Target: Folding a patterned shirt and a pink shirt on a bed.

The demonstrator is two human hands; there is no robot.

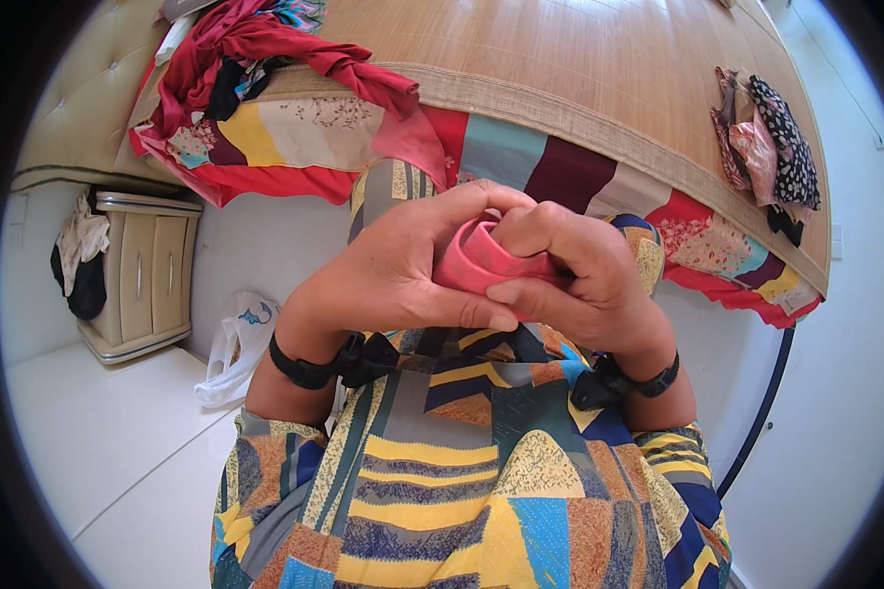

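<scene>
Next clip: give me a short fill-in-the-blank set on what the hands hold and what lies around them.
1. Both hands, left hand and right hand, grip a rolled cloth coloured ____.
2. Each wrist wears a strap coloured ____.
3. The heap of clothes lies on the ____ side of the bed.
4. A white plastic bag lies on the ____ beside the nightstand.

Missing words: pink; black; left; floor

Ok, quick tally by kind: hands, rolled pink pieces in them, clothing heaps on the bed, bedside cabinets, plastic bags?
Hands: 2, left hand, right hand
Pink rolled cloth: 1
Clothing heaps: 2, red heap, small heap
Bedside cabinet: 1
White plastic bag: 1
Total: 7
</scene>
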